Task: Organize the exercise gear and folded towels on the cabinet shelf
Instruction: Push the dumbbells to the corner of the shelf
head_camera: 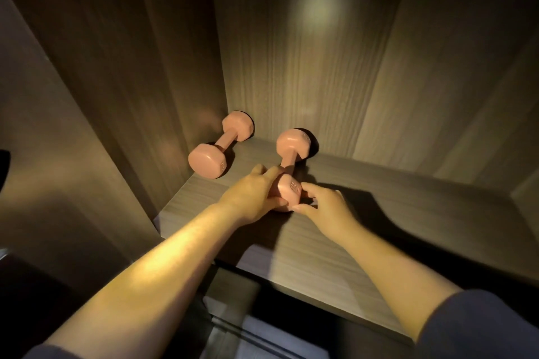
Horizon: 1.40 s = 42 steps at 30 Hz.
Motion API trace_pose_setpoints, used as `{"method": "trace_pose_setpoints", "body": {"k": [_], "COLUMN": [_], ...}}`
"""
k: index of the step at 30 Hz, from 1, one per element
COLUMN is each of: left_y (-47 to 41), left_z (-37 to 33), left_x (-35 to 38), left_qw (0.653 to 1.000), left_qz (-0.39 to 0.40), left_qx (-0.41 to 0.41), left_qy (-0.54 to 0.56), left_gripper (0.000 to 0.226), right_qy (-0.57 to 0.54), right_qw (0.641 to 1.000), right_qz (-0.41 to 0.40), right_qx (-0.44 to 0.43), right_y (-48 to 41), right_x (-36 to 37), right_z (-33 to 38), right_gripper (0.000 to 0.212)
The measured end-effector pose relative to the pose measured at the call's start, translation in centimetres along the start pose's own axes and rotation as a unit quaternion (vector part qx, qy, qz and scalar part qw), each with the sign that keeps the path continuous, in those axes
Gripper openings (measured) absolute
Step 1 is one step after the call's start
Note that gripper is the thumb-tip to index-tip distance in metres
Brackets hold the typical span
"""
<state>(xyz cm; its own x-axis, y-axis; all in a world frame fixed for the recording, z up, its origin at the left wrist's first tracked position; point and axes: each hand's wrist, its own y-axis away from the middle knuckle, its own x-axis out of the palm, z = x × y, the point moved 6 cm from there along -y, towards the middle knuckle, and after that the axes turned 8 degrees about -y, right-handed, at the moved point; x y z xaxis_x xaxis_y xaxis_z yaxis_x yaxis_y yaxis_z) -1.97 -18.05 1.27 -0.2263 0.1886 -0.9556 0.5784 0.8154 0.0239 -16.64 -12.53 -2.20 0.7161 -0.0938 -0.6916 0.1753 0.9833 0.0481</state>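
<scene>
While left hand (250, 195) and right hand (323, 207) clasp one dumbbell (290, 154) by its near head, a skewed shove could knock it into the other dumbbell (220, 144). Loose fingers might drop it

Wood-grain cabinet back panel (306, 73), darker side wall (125, 73), soft light spot (319, 7) up high

Dark sleeves (484, 326), perhaps navy, pushed up; plain fabric.
</scene>
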Motion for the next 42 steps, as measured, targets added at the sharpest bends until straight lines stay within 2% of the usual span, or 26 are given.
{"method": "trace_pose_setpoints", "body": {"k": [5, 8, 11, 16, 18, 20, 22, 25, 42], "left_y": [0.4, 0.4, 0.4, 0.1, 0.1, 0.1, 0.1, -0.3, -1.6], "left_z": [-1.6, -1.8, -1.1, 1.2, 2.1, 2.3, 1.9, 2.2, 5.0], "left_x": [1.8, 2.1, 1.8, 0.9, 0.2, -0.5, -0.8, -0.6, -1.9], "left_qw": [0.986, 0.974, 0.973, 0.974, 0.976, 0.979, 0.966, 0.952, 0.950], "left_qz": [-0.094, -0.137, -0.139, -0.111, -0.111, -0.132, -0.152, -0.153, -0.131], "left_qx": [-0.119, -0.147, -0.141, -0.148, -0.162, -0.153, -0.117, -0.094, -0.091], "left_qy": [0.071, 0.104, 0.117, 0.132, 0.098, -0.039, -0.173, -0.250, -0.269], "left_gripper": [0.072, 0.065, 0.060, 0.062, 0.064, 0.063, 0.062, 0.061, 0.062], "right_qy": [0.048, 0.123, 0.198, 0.228, 0.231, 0.234, 0.238, 0.235, 0.232], "right_qw": [0.999, 0.990, 0.971, 0.961, 0.959, 0.959, 0.959, 0.960, 0.962], "right_qz": [0.005, 0.066, 0.128, 0.151, 0.158, 0.159, 0.153, 0.148, 0.144], "right_qx": [0.008, 0.023, 0.034, 0.037, 0.035, 0.032, 0.030, 0.030, 0.019], "right_y": [0.0, -0.4, -0.7, -1.0, -1.0, -0.8, -0.8, -0.8, -0.6], "right_x": [-0.9, -0.2, 1.0, 1.3, 1.4, 1.7, 1.9, 2.1, 2.2], "right_z": [-1.7, -2.3, -3.0, -3.9, -4.0, -4.2, -4.3, -4.6, -4.9], "right_gripper": [0.059, 0.062, 0.065, 0.066, 0.064, 0.063, 0.062, 0.061, 0.062]}}
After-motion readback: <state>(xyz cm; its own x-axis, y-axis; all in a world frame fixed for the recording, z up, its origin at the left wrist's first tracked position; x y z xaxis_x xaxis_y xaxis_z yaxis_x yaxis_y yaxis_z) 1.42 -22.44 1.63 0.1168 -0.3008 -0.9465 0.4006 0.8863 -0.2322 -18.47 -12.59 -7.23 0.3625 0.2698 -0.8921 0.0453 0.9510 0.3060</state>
